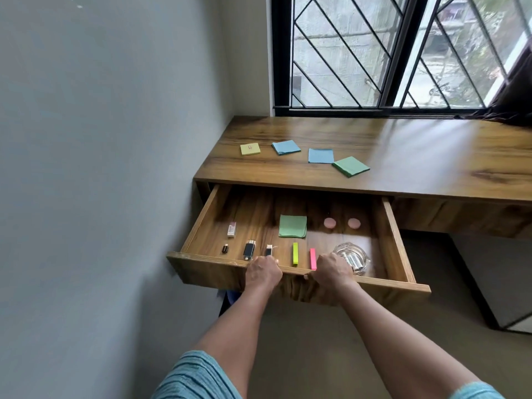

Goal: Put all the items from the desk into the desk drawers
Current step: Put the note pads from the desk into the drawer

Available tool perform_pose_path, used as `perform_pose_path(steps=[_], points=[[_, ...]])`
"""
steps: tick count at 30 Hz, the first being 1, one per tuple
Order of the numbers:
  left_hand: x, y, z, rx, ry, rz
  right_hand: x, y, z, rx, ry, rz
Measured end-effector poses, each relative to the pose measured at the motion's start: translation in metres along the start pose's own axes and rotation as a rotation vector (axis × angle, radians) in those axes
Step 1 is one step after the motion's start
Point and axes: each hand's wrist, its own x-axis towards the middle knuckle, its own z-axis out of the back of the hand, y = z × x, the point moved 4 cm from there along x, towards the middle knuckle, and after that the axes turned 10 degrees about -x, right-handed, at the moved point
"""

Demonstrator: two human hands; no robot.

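Note:
The wooden desk [403, 156] has its left drawer [391, 240] pulled out. My left hand [263, 273] and my right hand [331, 276] both grip the drawer's front edge, fingers curled over it. On the desktop lie a yellow sticky pad [250, 149], two blue pads [286, 147] [320, 155] and a green pad [351, 166]. Inside the drawer are a green pad [292, 226], an eraser [232, 229], three small USB-type sticks [249, 249], a yellow-green flag strip [295, 254], a pink strip [313, 258], two pink discs [329, 222] and a glass ashtray [352, 256] with batteries.
A grey wall [100, 168] stands close on the left of the desk. A barred window [388, 53] is behind the desk, with a dark curtain [515, 93] at the far right. A second drawer front [460, 214] is closed to the right.

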Motion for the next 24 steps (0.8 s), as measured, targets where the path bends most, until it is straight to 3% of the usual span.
perform_pose_path(steps=[15, 24], points=[[-0.065, 0.010, 0.001, 0.007, 0.002, 0.050, -0.053, 0.004, -0.010, -0.008, 0.063, 0.072], [-0.085, 0.018, 0.000, 0.063, 0.026, 0.106, -0.063, 0.008, -0.016, -0.007, 0.233, 0.179]])
